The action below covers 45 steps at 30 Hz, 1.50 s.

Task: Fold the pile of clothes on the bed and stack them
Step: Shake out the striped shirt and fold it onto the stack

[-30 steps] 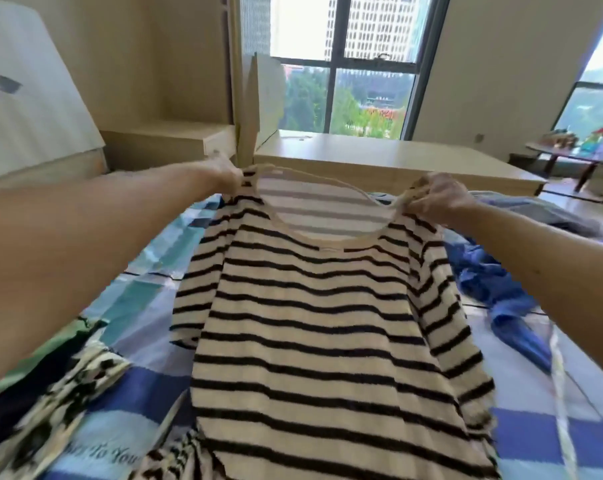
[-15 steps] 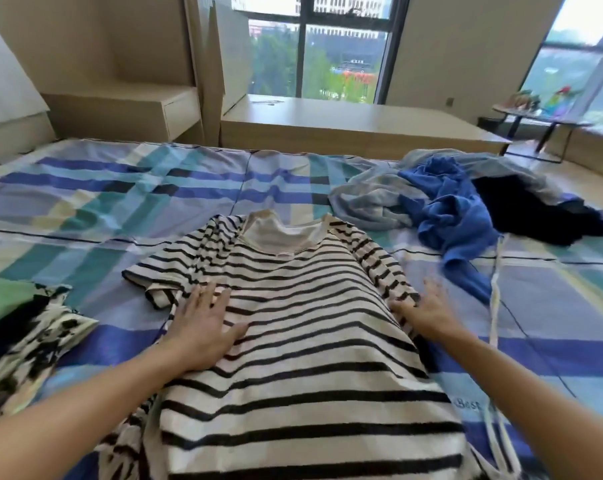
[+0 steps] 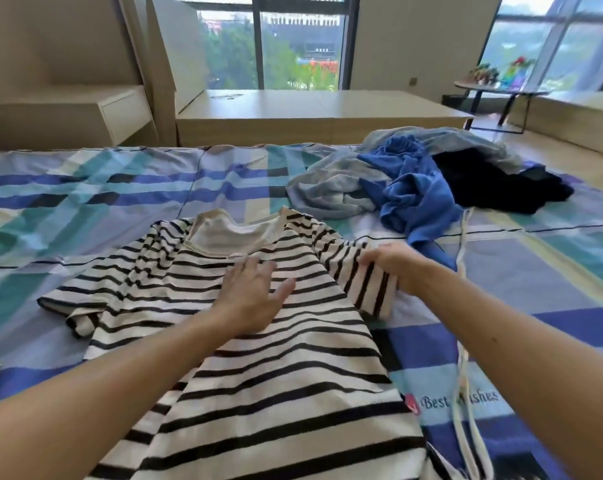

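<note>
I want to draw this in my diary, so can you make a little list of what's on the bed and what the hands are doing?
shirt: striped, flat on the bed
left hand: flat, presses the shirt's chest
right hand: grips the sleeve
pile: grey, blue, black clothes, unfolded, far right

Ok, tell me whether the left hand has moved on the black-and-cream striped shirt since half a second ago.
Yes. The left hand slid right and forward across the black-and-cream striped shirt, from its left side to its centre under the neckline.
</note>
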Each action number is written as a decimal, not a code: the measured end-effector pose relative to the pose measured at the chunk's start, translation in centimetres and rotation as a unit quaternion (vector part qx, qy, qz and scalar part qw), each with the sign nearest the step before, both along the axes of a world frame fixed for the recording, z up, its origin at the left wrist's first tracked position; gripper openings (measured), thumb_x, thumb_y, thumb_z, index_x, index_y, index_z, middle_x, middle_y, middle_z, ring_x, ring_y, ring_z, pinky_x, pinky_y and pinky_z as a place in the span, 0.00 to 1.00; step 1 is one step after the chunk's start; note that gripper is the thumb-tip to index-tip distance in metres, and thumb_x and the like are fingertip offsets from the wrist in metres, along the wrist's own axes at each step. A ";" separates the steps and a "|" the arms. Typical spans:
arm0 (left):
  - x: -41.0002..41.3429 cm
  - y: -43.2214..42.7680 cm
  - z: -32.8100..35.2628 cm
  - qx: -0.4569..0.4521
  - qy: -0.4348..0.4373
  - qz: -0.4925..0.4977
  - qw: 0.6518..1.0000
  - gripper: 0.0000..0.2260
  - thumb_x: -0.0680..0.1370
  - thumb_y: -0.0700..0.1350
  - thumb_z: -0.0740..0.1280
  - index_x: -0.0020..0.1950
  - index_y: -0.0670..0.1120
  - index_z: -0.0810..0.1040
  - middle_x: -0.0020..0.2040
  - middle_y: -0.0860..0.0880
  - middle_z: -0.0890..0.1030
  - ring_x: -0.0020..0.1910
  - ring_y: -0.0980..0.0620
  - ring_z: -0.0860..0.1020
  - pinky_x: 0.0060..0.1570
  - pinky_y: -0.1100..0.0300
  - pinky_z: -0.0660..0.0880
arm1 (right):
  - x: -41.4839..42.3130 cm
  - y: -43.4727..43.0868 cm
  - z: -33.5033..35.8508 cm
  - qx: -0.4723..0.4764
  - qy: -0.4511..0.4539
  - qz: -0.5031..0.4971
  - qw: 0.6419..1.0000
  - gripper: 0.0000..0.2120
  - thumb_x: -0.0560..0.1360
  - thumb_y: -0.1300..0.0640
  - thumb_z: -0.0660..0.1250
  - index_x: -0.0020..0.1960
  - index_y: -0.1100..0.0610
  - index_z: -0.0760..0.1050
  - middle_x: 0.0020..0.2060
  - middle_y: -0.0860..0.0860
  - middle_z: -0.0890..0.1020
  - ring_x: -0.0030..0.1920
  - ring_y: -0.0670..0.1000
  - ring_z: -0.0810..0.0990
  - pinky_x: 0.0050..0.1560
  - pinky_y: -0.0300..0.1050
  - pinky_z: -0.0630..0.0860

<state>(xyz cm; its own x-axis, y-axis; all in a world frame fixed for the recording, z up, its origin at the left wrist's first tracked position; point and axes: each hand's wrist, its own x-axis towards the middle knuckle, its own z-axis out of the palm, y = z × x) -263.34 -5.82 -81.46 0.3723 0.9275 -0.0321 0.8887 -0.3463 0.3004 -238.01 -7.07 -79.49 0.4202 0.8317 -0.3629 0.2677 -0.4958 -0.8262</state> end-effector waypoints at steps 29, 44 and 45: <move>12.8 3.4 -5.8 -0.001 0.077 -0.110 0.991 0.34 0.82 0.64 0.46 0.82 0.48 0.39 0.82 0.48 0.38 0.80 0.47 0.35 0.77 0.42 0.37 | 8.8 3.8 -1.1 0.051 -0.094 -0.007 0.994 0.29 0.70 0.63 0.77 0.68 0.58 0.72 0.58 0.58 0.80 0.56 0.56 0.80 0.49 0.50 0.78; -1.4 -1.4 -4.7 -0.038 0.094 -0.100 0.990 0.35 0.82 0.63 0.51 0.82 0.46 0.45 0.82 0.48 0.41 0.80 0.50 0.38 0.79 0.44 0.42 | -4.4 3.4 -1.3 0.107 -0.265 0.194 0.939 0.20 0.82 0.55 0.62 0.73 0.55 0.68 0.66 0.58 0.75 0.61 0.55 0.77 0.60 0.50 0.76; -1.9 -1.8 -4.8 -0.037 0.095 -0.104 0.989 0.35 0.82 0.63 0.51 0.82 0.47 0.42 0.82 0.49 0.39 0.80 0.51 0.37 0.79 0.44 0.41 | -4.9 2.8 -3.4 0.071 -0.295 0.227 0.925 0.23 0.83 0.51 0.60 0.76 0.55 0.63 0.73 0.58 0.69 0.70 0.56 0.70 0.70 0.52 0.69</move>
